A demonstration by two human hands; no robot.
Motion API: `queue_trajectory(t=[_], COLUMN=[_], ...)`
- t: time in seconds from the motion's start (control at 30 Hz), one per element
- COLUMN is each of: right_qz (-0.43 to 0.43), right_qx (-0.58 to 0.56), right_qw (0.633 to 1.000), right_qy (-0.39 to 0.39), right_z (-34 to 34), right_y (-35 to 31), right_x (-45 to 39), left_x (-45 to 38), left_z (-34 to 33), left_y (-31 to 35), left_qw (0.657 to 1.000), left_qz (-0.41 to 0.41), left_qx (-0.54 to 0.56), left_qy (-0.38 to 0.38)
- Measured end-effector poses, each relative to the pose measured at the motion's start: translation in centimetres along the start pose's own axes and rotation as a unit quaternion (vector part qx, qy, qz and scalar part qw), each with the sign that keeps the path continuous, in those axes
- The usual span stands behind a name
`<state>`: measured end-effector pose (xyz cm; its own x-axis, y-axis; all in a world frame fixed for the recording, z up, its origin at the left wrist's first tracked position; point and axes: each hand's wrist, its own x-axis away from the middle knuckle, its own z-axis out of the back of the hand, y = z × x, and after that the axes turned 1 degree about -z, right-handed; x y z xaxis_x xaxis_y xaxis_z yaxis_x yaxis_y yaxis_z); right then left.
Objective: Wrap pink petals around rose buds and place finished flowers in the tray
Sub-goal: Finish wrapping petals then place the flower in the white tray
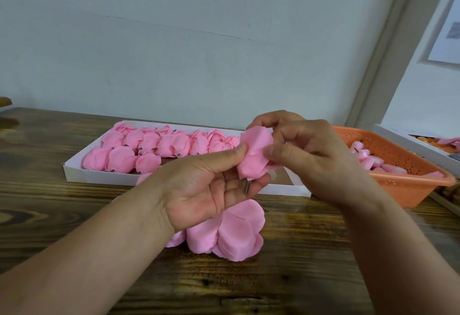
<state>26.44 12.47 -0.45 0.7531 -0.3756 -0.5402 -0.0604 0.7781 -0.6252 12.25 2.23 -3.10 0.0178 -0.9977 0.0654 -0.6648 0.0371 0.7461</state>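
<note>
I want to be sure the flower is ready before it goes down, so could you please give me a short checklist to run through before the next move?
1. Left hand holds the flower, thumb on the petal: ok.
2. Right hand pinches the petal from the other side: ok.
3. Stem shows below the petals: ok.
4. Petal fully wrapped and fixed: cannot tell, fingers cover it.
5. Free room in the tray, at its near right part: ok.
6. Spare petals lie on the table, under the hands: ok.
</note>
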Motion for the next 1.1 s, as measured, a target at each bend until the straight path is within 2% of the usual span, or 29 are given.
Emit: queue_trajectory(t=[0.23,0.43,0.6,0.67,0.8,0.97,1.1], right_qz=[-0.015,-0.035,-0.084,-0.099,-0.099,-0.058,-0.035], right_qx=[0.015,0.064,-0.086,-0.093,-0.054,0.012,0.041], right_qw=[0.999,0.996,0.991,0.989,0.991,0.996,0.995], right_qy=[0.024,0.043,0.058,0.06,0.075,0.063,0.085], right_z=[-0.3,-0.4,-0.8,-1.1,-1.5,-1.2,-1.6], right_y=[0.1,0.1,0.3,0.4,0.6,0.6,0.5], right_x=[-0.1,-0.2,-0.4,-0.5,-0.6,-0.4,-0.5], left_x=[-0.3,-0.4,-0.2,-0.2,-0.3,-0.2,-0.1], left_z=[0.4,0.2,-0.3,-0.3,-0.3,-0.2,-0.3], left_y=[0.0,-0.4,-0.6,-0.6,-0.7,-0.5,-0.4], left_qw=[0.999,0.993,0.986,0.985,0.984,0.984,0.985], left_qz=[-0.036,-0.087,-0.113,-0.119,-0.123,-0.129,-0.129], left_qx=[-0.013,-0.07,-0.09,-0.092,-0.093,-0.081,-0.079], left_qy=[0.008,0.041,0.082,0.086,0.09,0.09,0.081])
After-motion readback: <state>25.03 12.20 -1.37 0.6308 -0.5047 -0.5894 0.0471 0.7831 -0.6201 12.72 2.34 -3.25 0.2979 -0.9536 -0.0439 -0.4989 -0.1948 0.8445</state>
